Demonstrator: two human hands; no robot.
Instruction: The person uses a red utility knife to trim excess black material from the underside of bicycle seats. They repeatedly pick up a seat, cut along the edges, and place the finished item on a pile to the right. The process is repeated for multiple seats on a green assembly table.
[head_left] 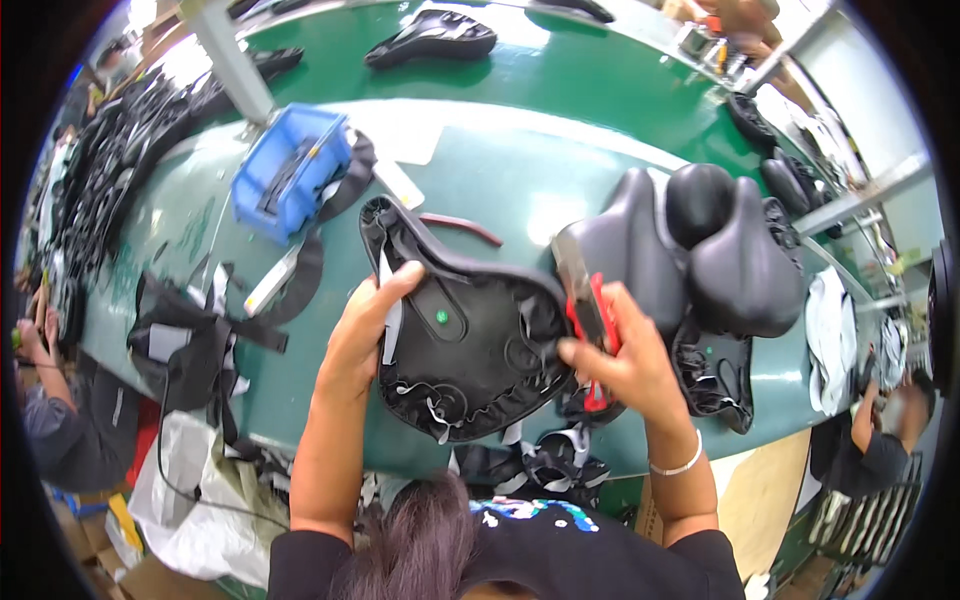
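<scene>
An upturned black bike saddle point(480, 350) shows its underside, with gathered cover edges and a green dot in the middle. My left hand point(362, 325) grips its left side, the thumb lying over the rim. In my right hand point(635, 350) is a red-handled hand tool point(597, 320) with a flat metal head pointing away from me; its exact kind is unclear. The right thumb is close to the saddle's right rim. Beyond that hand, several finished-looking black saddles point(735, 260) are stacked with their smooth tops up.
A blue bin point(290, 170) with dark pieces stands at the back left of the green table point(480, 150). Black straps and fabric point(180, 330) lie to the left, and a dark red strip point(460, 228) lies behind the saddle. Other people point(890, 430) work at both sides.
</scene>
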